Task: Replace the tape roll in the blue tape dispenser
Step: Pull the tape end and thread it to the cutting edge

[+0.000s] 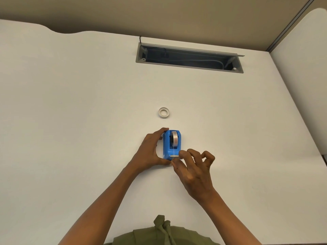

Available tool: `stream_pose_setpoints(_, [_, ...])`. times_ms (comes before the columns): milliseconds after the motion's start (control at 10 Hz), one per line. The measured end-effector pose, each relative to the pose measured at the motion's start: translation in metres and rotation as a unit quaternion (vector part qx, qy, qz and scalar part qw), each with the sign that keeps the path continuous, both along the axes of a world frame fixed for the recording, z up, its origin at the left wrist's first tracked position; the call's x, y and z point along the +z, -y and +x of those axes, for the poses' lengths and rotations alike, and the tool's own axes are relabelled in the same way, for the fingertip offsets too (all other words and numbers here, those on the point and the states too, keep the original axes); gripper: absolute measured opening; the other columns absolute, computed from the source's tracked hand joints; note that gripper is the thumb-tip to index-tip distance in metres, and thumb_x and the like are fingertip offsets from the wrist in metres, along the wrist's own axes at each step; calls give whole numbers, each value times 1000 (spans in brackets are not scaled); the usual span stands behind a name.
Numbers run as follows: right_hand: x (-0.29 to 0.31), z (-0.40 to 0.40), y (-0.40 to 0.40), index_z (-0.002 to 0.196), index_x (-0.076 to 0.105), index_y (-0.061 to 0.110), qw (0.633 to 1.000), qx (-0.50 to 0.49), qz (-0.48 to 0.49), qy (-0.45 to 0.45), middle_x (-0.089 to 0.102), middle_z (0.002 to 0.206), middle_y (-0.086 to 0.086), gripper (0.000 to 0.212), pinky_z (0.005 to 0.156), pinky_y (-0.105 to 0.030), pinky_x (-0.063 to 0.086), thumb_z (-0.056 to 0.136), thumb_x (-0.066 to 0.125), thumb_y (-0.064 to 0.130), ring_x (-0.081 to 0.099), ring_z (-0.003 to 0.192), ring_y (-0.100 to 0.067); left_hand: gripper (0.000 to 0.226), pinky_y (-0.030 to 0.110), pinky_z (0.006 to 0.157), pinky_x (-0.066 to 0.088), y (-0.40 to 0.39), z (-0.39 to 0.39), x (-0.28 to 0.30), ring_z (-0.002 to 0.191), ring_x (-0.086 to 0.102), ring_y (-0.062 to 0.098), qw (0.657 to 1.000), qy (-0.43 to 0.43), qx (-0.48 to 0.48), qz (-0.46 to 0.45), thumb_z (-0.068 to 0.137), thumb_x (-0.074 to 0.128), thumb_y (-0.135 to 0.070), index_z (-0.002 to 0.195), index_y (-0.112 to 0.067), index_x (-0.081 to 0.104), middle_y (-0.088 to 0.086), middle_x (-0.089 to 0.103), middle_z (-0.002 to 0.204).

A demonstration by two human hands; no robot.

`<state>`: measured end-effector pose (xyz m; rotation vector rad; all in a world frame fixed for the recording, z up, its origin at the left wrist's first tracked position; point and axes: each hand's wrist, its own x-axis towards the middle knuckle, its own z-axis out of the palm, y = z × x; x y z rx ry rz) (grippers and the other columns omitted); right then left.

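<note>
The blue tape dispenser [168, 147] stands on the white desk [79, 121] with a clear tape roll [174, 137] seated in it. A strip of tape runs from the roll down to the cutter at the near end. My left hand [150, 151] grips the dispenser from its left side, fingers on the far end and thumb at the near end. My right hand [192, 168] has its thumb and forefinger pinched on the tape end at the cutter. A small white tape core ring [164, 112] lies flat on the desk just beyond the dispenser.
A grey cable tray opening [189, 58] with cables inside is set into the desk further back. A beige partition wall runs along the back, and a white divider panel [300, 68] closes the right side.
</note>
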<state>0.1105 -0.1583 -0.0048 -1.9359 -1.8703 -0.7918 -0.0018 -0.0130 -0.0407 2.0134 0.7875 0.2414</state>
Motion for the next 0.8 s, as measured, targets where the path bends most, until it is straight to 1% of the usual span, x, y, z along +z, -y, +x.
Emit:
stream_pose_setpoints(100, [-1, 1, -1, 74, 68, 16, 1000, -2, -3, 4, 68, 89, -2, 9, 74, -39, 25, 74, 75, 10, 49, 92, -19, 100, 8, 86, 31, 0, 0, 1, 108, 33, -21, 1000, -2, 3, -3, 50, 81, -53, 122, -67, 13, -52, 26, 114])
stream_pose_setpoints(200, [-2, 1, 0, 76, 70, 15, 1000, 2, -3, 8, 70, 83, -2, 11, 75, -38, 25, 79, 66, 5, 48, 91, -18, 99, 10, 86, 32, 1, -1, 2, 108, 35, -18, 1000, -2, 3, -6, 50, 81, -53, 122, -66, 14, -50, 27, 114])
stream_pose_setpoints(300, [-4, 1, 5, 80, 71, 14, 1000, -2, -11, 15, 69, 81, -2, 23, 74, -37, 25, 85, 52, 1, 48, 87, -18, 99, 10, 86, 33, 1, -1, 4, 107, 36, -17, 1000, -4, 4, -5, 50, 80, -54, 121, -68, 13, -50, 27, 113])
stream_pose_setpoints(400, [-10, 3, 13, 87, 73, 13, 999, 3, -34, 22, 69, 80, -3, 13, 73, -37, 26, 79, 66, 5, 52, 82, -19, 100, 11, 86, 33, 1, -1, 5, 109, 36, -16, 1000, 2, 1, -9, 49, 80, -56, 122, -67, 13, -48, 28, 116])
stream_pose_setpoints(500, [-14, 3, 20, 90, 74, 12, 998, -7, -65, -8, 69, 80, -5, 19, 74, -36, 27, 71, 76, 13, 52, 83, -20, 102, 13, 88, 34, 0, -1, 4, 110, 36, -15, 1000, 4, -1, -11, 48, 81, -55, 123, -67, 13, -46, 29, 118])
stream_pose_setpoints(600, [-14, 7, 25, 87, 75, 12, 995, -23, -77, -53, 68, 79, -7, 22, 74, -35, 29, 67, 80, 19, 54, 79, -21, 107, 18, 91, 35, -1, -1, 5, 113, 38, -4, 1000, -4, -2, -16, 47, 85, -51, 125, -64, 13, -40, 31, 119])
stream_pose_setpoints(700, [-12, 11, 30, 83, 74, 11, 989, -35, -58, -128, 65, 77, -8, 14, 72, -30, 28, 72, 77, 19, 49, 76, -19, 111, 14, 90, 34, -2, -3, 3, 114, 37, -4, 999, -16, -18, -32, 48, 86, -46, 131, -58, 13, -40, 29, 119])
stream_pose_setpoints(800, [-3, 27, 33, 86, 74, 10, 976, -67, -24, -206, 62, 78, -8, 14, 68, -30, 33, 73, 77, 14, 51, 72, -19, 109, 4, 82, 34, -13, -7, 11, 107, 35, -17, 995, -49, -65, -54, 58, 84, -32, 139, -48, 12, -28, 32, 126])
